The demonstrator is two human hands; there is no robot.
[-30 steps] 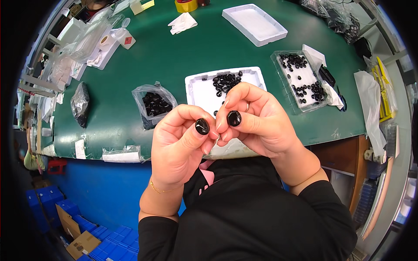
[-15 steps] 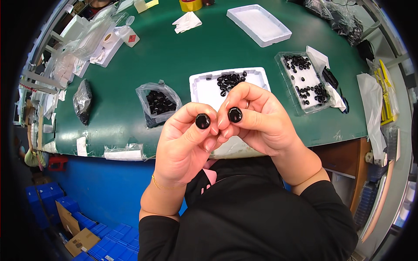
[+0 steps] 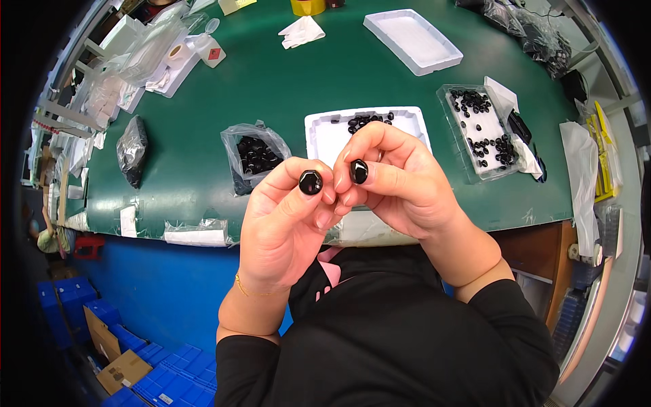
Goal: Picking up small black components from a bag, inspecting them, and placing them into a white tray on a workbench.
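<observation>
Between the thumb and fingers of my left hand (image 3: 279, 220) is pinched a small, glossy black faceted piece (image 3: 310, 182), its flat face turned up. My right hand (image 3: 405, 186) pinches a similar black piece (image 3: 359, 171), tilted so that it looks narrower. The fingertips of both hands meet in front of me, over the near edge of a white tray (image 3: 315, 139). More black pieces (image 3: 366, 122) lie in that tray, partly hidden behind my right hand. An open clear bag (image 3: 234, 146) full of black pieces stands left of it.
On the right sits a clear plastic tray (image 3: 456, 146) with scattered black pieces on a white liner. Farther back are a white tray (image 3: 415, 41), a white glove (image 3: 301, 32) and yellow tape (image 3: 308, 7). A closed bag (image 3: 133, 150) rests at the left of the green table (image 3: 183, 163).
The black piece in my right hand has turned to a more slanted angle, and the left one has tilted slightly. Both hands stay together; the table scene has shifted slightly right in view.
</observation>
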